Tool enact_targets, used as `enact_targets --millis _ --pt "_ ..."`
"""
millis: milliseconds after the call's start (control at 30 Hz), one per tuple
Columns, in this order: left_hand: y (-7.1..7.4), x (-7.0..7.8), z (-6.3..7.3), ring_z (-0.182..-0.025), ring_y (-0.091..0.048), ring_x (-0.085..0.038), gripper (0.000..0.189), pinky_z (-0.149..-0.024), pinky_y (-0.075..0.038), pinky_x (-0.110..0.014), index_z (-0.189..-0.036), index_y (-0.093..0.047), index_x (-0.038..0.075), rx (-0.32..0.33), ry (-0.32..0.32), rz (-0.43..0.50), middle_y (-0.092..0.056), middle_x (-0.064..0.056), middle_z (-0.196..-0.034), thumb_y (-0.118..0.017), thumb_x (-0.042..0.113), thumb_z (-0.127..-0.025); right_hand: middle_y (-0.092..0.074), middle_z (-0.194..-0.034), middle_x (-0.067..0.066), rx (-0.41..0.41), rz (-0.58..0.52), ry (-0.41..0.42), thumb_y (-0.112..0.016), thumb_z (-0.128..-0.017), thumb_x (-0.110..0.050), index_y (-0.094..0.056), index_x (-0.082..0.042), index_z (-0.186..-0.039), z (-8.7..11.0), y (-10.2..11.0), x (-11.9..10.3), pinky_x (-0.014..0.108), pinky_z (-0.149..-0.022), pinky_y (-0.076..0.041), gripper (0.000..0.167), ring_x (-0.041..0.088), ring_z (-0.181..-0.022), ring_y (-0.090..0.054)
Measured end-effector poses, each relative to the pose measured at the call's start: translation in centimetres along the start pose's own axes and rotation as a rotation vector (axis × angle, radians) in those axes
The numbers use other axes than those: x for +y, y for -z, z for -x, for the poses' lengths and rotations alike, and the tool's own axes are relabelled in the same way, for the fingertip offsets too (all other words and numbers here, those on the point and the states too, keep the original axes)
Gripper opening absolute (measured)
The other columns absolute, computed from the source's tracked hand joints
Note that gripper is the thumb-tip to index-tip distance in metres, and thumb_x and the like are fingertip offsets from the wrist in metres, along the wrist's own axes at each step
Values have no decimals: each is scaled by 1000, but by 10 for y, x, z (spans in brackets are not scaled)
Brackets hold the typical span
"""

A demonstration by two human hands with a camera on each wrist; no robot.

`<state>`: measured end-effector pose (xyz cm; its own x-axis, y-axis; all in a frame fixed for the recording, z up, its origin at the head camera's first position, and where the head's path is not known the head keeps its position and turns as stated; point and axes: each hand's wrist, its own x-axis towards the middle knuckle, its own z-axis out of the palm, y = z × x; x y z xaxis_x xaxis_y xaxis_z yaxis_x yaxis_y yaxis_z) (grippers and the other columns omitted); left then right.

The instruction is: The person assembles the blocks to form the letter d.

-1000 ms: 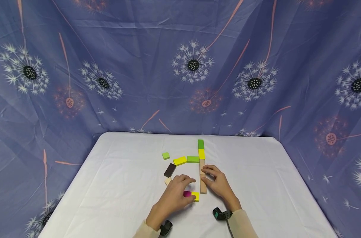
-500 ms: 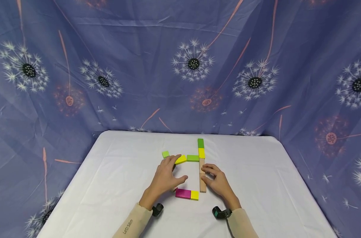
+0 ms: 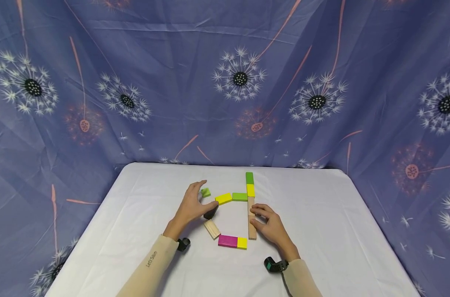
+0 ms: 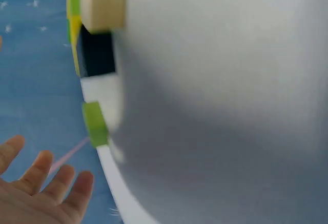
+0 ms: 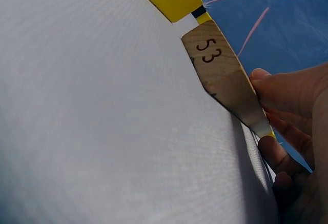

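Observation:
In the head view my left hand (image 3: 189, 207) is spread above the left side of the blocks, fingers apart. Its fingertips are by the small light green block (image 3: 205, 192); whether they touch it I cannot tell. The thumb partly covers a black block (image 3: 211, 213). In the left wrist view, spread fingers (image 4: 79, 193) hold nothing, below the green block (image 4: 95, 124). My right hand (image 3: 271, 225) touches the column of plain wooden blocks (image 3: 251, 228) with thumb and fingertips. In the right wrist view a wooden block (image 5: 212, 55) marked 53 lies against its fingertips.
Dark green (image 3: 249, 178) and yellow (image 3: 250, 190) blocks top the column. A light green block (image 3: 240, 197) and a yellow block (image 3: 223, 199) run left from it. Lower down lie a pale wooden block (image 3: 212, 229), a magenta block (image 3: 228, 241) and a small yellow block (image 3: 242, 243).
My left hand has left the small yellow block by the magenta one and moved up and left towards the light green block. The right hand stays at the wooden column.

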<state>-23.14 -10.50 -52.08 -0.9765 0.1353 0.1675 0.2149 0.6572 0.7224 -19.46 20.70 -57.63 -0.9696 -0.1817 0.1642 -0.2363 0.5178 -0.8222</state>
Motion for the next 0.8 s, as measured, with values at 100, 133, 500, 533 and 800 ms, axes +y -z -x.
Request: enact_targets --millis 100,133,500,533,800 --pt "3 -9 -7 -138 -49 -42 91 -110 -43 -60 -155 -43 9 -2 3 20 -46 -24 -152 -83 45 -81 -65 -135 0 0 1 7 -80 -91 -22 -75 -13 -124 0 0 0 53 -110 -46 35 27 -133 -57" --pt "4 -11 -9 -136 -50 -43 91 -109 -44 -60 -155 -43 8 -2 7 31 -46 -25 -151 -83 43 -81 -65 -135 0 0 2 11 -80 -91 -22 -75 -12 -124 0 0 1 53 -110 -47 35 27 -133 -57" --pt "9 -30 -29 -113 -61 -36 90 -96 -52 -51 -156 -40 5 -47 94 61 -54 -24 -143 -83 35 -84 -64 -136 -1 -1 0 13 -80 -91 -22 -75 -13 -124 1 0 0 54 -108 -47 35 26 -133 -57" --pt "9 -31 -30 -109 -61 -34 89 -93 -52 -49 -155 -40 4 -51 98 62 -56 -24 -141 -83 34 -83 -64 -136 -1 -3 -3 14 -80 -91 -22 -75 -13 -124 1 0 0 54 -108 -47 35 26 -133 -57" --pt "5 -35 -34 -97 -60 -28 76 -83 -49 -39 -146 -51 -3 -53 79 77 -66 -22 -126 -84 23 -84 -64 -135 -2 -2 -6 24 -80 -91 -21 -75 -13 -123 0 0 1 53 -108 -48 34 24 -134 -57"
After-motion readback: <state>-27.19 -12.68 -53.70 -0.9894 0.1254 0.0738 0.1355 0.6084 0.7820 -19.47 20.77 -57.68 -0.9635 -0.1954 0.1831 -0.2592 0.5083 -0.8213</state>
